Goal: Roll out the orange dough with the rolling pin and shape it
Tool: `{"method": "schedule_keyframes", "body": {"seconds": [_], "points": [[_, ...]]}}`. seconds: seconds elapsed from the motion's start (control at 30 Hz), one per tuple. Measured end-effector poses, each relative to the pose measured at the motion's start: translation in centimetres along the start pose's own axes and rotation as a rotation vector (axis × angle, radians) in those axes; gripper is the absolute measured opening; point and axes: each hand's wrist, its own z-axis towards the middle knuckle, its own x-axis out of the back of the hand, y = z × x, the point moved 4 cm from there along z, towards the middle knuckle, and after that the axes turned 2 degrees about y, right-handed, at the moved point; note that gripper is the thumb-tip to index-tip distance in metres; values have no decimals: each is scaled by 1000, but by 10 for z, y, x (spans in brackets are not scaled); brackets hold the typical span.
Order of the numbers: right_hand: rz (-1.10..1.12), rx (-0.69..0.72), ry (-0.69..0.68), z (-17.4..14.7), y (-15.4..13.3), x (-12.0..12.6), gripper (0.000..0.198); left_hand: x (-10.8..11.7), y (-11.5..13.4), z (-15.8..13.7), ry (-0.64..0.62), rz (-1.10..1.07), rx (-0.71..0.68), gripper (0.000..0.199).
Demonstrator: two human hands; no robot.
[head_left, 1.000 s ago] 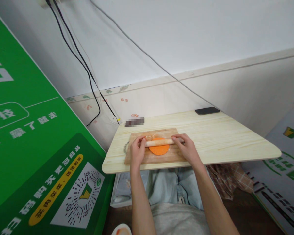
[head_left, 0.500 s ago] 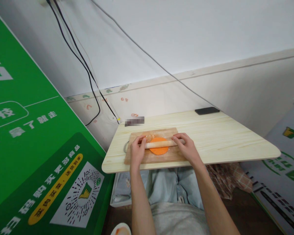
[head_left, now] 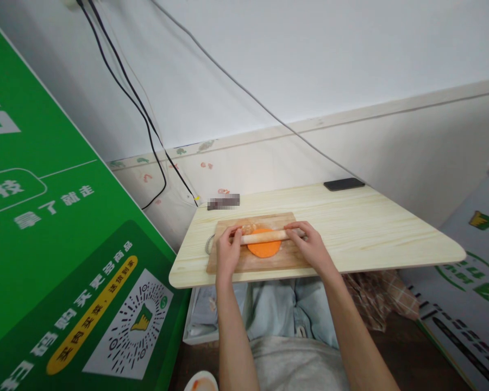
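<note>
A pale wooden rolling pin (head_left: 264,237) lies across a flat, round piece of orange dough (head_left: 264,250). My left hand (head_left: 229,244) grips the pin's left end, and my right hand (head_left: 307,243) is closed on its right end. Beneath the dough is a wooden cutting board (head_left: 252,266) with a metal handle (head_left: 209,244) at its left side. Whitish and orange smears, perhaps flour, mark the board behind the pin. My fingers partly hide both ends of the pin.
The light wooden table (head_left: 391,233) bears a black phone (head_left: 344,184) at its back right and a blurred-out object (head_left: 224,202) at the back left. A green panel (head_left: 85,244) stands close on the left. A bowl (head_left: 201,382) with orange residue sits low, below the table.
The rolling pin has shifted slightly away from me over the dough, showing a little more of its near part. Both hands keep their hold.
</note>
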Motion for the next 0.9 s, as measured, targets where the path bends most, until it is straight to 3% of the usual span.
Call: {"method": "schedule_keyframes", "body": {"seconds": [0.33,0.5,0.67,0.8,0.9], "points": [[-69,25,28,-2,3,0,24,0,-1,1,-8,21,-10,22],[-253,232,106,-7,-25,-3,20,0,-3,2,-21,9,-5,23],[-312,318,-139,2,-58,-43,26,0,-5,1,-36,-25,0,25],[-652,274,-316,12,-65,-85,34,-2,-5,2,-16,-50,-14,22],[-869,229,-304,17,-65,-98,37,-4,-6,2,5,-65,-22,20]]}}
